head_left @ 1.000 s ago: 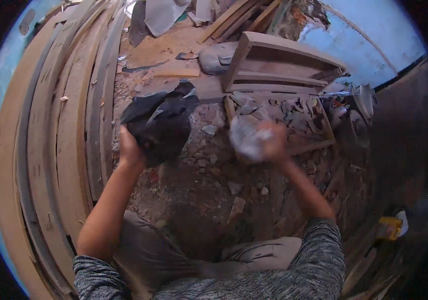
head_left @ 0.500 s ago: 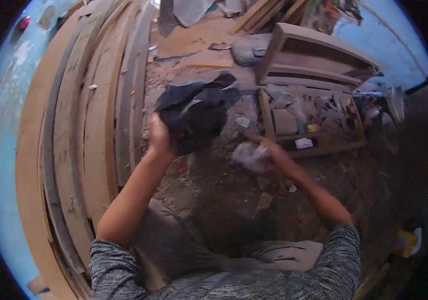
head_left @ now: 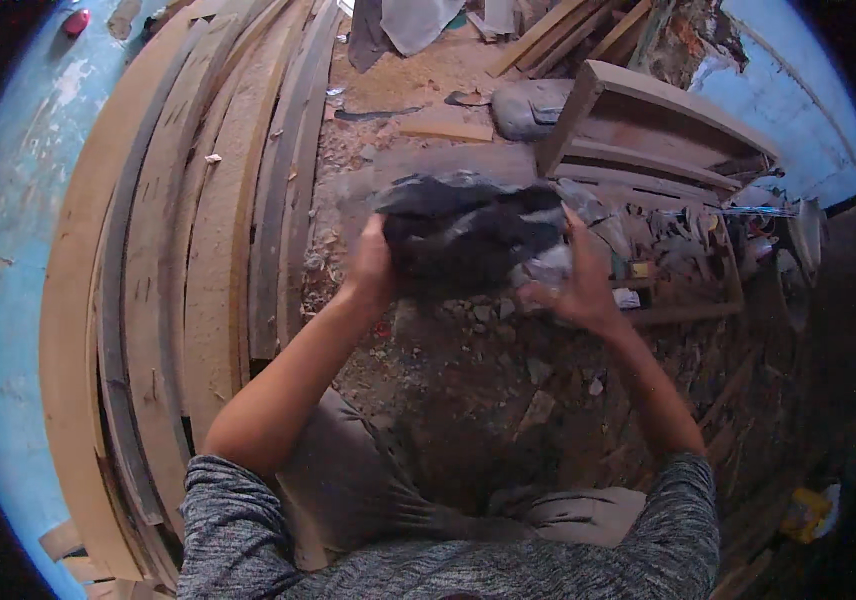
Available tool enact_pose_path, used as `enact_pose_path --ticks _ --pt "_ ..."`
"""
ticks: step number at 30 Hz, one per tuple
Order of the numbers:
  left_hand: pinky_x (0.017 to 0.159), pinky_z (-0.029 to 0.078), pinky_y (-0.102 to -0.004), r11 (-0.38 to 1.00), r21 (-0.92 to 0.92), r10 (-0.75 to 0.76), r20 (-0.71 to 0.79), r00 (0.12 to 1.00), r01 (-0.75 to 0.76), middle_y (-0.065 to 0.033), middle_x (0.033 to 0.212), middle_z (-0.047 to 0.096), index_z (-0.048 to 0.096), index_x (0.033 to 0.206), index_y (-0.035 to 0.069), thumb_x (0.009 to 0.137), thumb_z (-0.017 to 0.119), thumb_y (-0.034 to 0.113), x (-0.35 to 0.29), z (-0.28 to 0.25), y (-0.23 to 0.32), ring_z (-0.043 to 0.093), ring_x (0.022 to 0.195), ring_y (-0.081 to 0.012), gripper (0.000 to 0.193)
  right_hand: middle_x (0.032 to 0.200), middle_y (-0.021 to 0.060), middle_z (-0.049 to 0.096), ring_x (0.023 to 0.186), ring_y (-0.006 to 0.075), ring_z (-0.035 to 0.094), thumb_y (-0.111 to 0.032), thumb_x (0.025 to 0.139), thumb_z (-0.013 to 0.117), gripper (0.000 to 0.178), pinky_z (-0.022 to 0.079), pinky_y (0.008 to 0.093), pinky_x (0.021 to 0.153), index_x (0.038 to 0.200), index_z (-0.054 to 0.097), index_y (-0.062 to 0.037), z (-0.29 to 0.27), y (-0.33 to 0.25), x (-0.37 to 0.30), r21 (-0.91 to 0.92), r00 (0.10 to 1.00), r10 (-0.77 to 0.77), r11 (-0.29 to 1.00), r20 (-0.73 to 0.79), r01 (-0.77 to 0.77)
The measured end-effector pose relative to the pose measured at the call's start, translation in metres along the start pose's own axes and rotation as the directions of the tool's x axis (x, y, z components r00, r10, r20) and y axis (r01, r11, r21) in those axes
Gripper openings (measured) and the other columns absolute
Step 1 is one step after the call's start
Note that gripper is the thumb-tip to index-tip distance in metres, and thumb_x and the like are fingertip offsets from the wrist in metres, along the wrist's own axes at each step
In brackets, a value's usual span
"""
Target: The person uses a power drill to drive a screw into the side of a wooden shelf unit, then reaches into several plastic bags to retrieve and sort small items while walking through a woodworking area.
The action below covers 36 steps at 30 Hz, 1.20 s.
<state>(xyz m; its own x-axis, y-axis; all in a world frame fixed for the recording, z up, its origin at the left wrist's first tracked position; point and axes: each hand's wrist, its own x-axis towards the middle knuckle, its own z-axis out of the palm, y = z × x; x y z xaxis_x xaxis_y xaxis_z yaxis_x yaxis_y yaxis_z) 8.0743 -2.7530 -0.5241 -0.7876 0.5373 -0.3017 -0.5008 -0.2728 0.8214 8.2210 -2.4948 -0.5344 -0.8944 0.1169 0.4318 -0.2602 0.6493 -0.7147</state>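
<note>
My left hand grips the left side of a crumpled black plastic bag, held up over the rubble-strewn floor. My right hand is at the bag's right side, closed on a wad of pale clear plastic pressed against the bag. Both forearms reach up from my grey sleeves, and my knees show below.
Long curved wooden boards lie stacked along the left by a blue wall. A wooden frame shelf and a low wooden tray of debris sit ahead right. Stone chips litter the dirt floor. A yellow object lies far right.
My right hand has carried the pale plastic wad up and left to the black bag. The bag has shifted right, between both hands.
</note>
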Motion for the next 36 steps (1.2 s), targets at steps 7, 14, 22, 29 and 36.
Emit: enact_pose_path --ticks 7,14,22,29,36 --pt "0.107 0.047 -0.0374 0.952 0.051 -0.305 0.272 0.913 0.303 -0.0102 0.129 0.066 0.058 0.136 0.000 0.106 0.045 0.039 -0.013 0.034 -0.013 0.062 0.121 -0.0218 0.051 0.139 0.0234 0.060 0.130 0.0376 0.057 -0.024 0.067 0.094 0.119 0.044 0.0439 0.110 0.159 0.021 -0.0012 0.006 -0.022 0.022 0.008 0.986 0.030 0.999 0.166 -0.032" --pt "0.110 0.045 -0.0404 0.914 0.404 -0.183 0.472 0.862 -0.028 -0.0119 0.140 0.060 0.049 0.147 0.004 0.103 0.043 0.061 -0.014 0.021 -0.023 0.060 0.124 -0.0241 0.072 0.120 0.0191 0.070 0.114 0.0328 0.066 -0.012 0.077 0.083 0.080 0.049 0.0408 0.102 0.146 0.045 0.0011 0.022 0.024 0.008 0.156 0.981 0.045 0.985 0.190 -0.075" --pt "0.116 0.036 -0.0470 0.963 0.215 -0.201 0.156 0.967 0.166 -0.0147 0.149 0.053 0.048 0.150 0.008 0.100 0.036 0.072 -0.003 0.016 -0.014 0.050 0.137 -0.0279 0.082 0.125 0.0180 0.066 0.117 0.0307 0.063 -0.016 0.080 0.083 0.072 0.050 0.0420 0.100 0.142 0.050 0.0003 -0.031 0.072 0.000 0.297 0.962 0.268 0.924 -0.057 -0.240" --pt "0.110 0.045 -0.0466 0.945 -0.057 -0.282 0.352 0.893 0.321 -0.0119 0.139 0.062 0.049 0.149 0.007 0.102 0.043 0.066 -0.006 0.064 -0.028 0.059 0.127 -0.0278 0.076 0.126 0.0170 0.063 0.116 0.0306 0.062 -0.021 0.081 0.083 0.072 0.051 0.0437 0.097 0.142 0.049 -0.0012 -0.012 0.015 0.030 0.188 0.995 0.092 0.979 -0.036 -0.084" --pt "0.106 0.052 -0.0417 0.964 -0.260 0.074 0.443 0.894 0.049 -0.0089 0.131 0.065 0.056 0.140 0.006 0.101 0.056 0.055 -0.015 0.017 -0.013 0.062 0.124 -0.0218 0.062 0.126 0.0160 0.061 0.116 0.0306 0.061 -0.027 0.083 0.084 0.073 0.053 0.0454 0.094 0.142 0.049 -0.0028 -0.014 -0.032 0.014 0.209 0.969 -0.155 0.958 -0.191 0.195"
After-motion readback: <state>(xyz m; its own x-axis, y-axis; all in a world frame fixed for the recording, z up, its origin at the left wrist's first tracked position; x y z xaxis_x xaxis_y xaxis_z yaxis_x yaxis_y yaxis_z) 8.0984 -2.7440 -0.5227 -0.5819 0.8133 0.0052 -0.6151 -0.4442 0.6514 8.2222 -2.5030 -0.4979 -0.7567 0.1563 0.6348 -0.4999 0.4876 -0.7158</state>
